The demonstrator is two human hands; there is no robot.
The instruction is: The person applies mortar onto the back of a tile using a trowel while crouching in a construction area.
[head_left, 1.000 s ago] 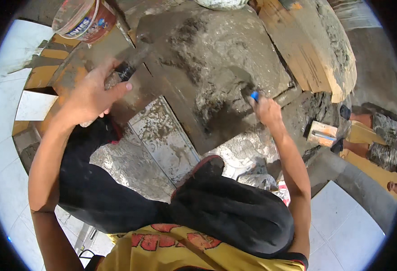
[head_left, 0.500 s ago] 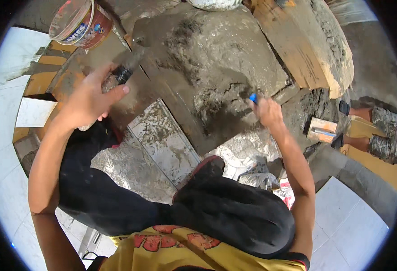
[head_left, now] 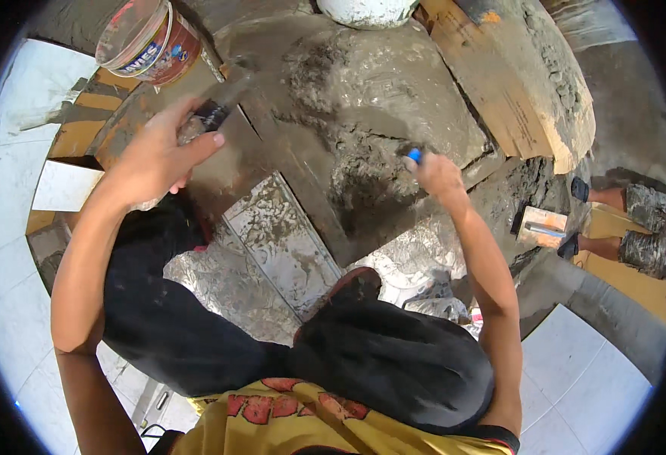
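Two bare hands on the go over a big patch of wet grey mortar (head_left: pixel 393 83). Right hand (head_left: pixel 440 178) has its fingers clenched around a blue-ended tool (head_left: pixel 414 155) at the near right part of the patch; can't tell what kind, since the fist and mortar hide most of it. Left hand (head_left: pixel 155 155) is off to the left, fingers curled around a mud-caked tool with a black band (head_left: pixel 213 115), thumb sticking out alongside. A mortar-smeared tile (head_left: pixel 283 243) lies between the person's legs. Reddish-brown bucket (head_left: pixel 170 57) sits up at the left, white bucket (head_left: pixel 367 10) at the top edge. Cardboard (head_left: pixel 488 83) borders the mortar's right side, with a plastering float (head_left: pixel 543 227) near a co-worker's legs (head_left: pixel 606 246).
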